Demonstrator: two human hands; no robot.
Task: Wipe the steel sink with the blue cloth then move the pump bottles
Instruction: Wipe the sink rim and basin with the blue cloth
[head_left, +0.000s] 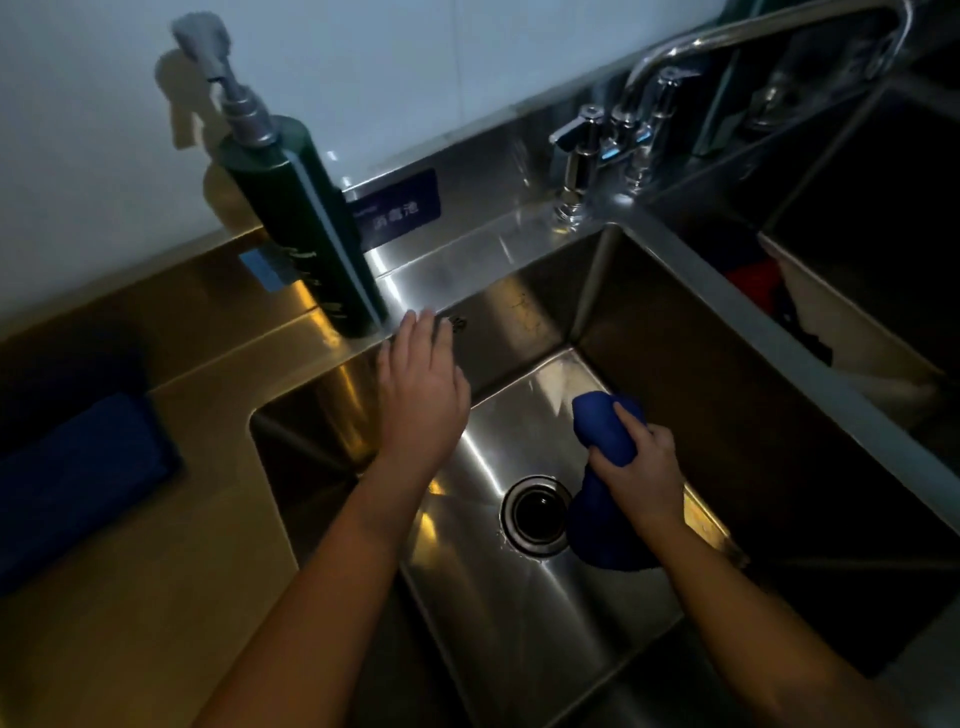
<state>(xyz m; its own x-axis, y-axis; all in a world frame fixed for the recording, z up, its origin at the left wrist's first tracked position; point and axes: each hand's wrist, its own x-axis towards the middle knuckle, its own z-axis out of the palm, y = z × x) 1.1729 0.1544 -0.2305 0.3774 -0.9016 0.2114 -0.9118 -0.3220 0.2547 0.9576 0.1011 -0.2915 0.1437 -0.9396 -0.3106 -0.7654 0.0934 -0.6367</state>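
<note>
The steel sink (545, 415) is a deep square basin with open room across its floor; only the round drain (537, 514) breaks it, sitting just left of the right hand (636, 467) and below the left hand (421, 395). The right hand is clamped around a bunched blue cloth (605, 426), one end poking up past the fingers, the rest hanging down beside the wrist toward the basin floor near the drain. The left hand is spread flat, fingers apart, holding nothing, reaching toward the basin's back left corner with its fingertips at the rim.

Just beyond those fingertips a tall dark pump bottle (301, 223) stands on the rim ledge, close to the basin edge, its grey pump head up against the pale wall. Whatever is printed down its side is too dim to read. Behind it on the steel backsplash is a dark blue label (397, 208) with pale characters, too blurred to make out.

Far left of the left hand, a folded blue towel (78, 478) lies on the bench (171, 545). Beyond the right hand the chrome faucet (623, 135) rises from the back ledge, its spout arching off to the right. Right of the dividing wall a second basin (857, 234) holds something red and white.
</note>
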